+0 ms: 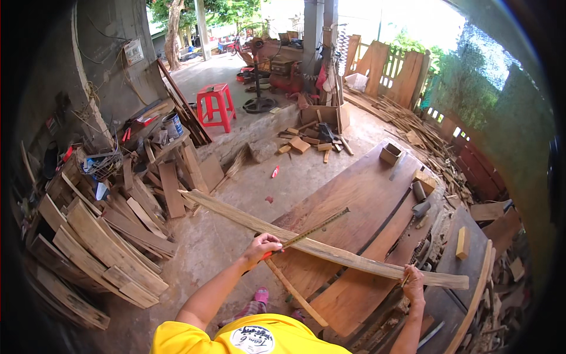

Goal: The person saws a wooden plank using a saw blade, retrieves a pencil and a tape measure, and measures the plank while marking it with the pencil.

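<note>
A long, slightly curved wooden plank (330,252) lies across the workbench, its far left end jutting out past the bench. My left hand (262,248) is closed around a tape measure with an orange-red case, beside the plank's near edge. The tape's yellow blade (315,229) sticks out up and to the right, over the plank. At the plank's right part, my right hand (414,284) is closed with its fingers against the wood, pinching a thin pencil-like stick (405,281). A narrow wooden strip (295,293) slants down from below my left hand.
Wide dark boards (354,194) form the bench top, with wooden blocks (463,243) and a box-like wood piece (390,154) on it. Leaning planks (112,248) crowd the left. A red stool (216,107), a fan (258,88) and scrap wood (303,141) stand or lie farther back.
</note>
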Available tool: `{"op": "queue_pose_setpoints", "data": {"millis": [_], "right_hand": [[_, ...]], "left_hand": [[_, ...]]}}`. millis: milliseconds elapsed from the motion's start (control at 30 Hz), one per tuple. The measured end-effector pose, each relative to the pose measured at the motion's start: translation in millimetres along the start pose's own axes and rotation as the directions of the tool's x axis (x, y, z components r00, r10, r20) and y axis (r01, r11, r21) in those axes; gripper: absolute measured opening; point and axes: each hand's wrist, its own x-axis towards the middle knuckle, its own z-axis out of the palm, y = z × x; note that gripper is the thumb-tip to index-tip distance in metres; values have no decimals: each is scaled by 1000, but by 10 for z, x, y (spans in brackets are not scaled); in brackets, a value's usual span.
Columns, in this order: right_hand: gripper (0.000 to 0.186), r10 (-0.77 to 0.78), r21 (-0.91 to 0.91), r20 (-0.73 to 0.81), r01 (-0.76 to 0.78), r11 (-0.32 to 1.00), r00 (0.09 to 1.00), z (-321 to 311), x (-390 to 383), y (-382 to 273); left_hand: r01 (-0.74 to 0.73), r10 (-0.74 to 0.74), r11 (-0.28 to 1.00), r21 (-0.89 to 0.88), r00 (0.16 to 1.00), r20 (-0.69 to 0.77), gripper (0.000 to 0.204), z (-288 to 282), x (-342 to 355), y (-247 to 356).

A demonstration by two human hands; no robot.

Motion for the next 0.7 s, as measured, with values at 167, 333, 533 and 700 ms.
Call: {"op": "queue_pose_setpoints", "data": {"millis": [167,333,533,700], "right_hand": [[38,2,81,-50,2,997,999,-170,93,-591],[44,-154,176,-104,171,969,983,218,176,-1250],[54,-259,135,-97,271,953,961,733,133,-1538],[52,-173,314,-258,252,915,950,679,265,-1367]], "left_hand": [[0,1,998,63,1000,-14,33,-30,-140,-19],[19,-24,991,135,999,33,35,75,-198,-106],[-68,59,985,160,996,64,32,183,-125,-249],[-130,123,975,179,991,49,35,56,-214,-50]]}}
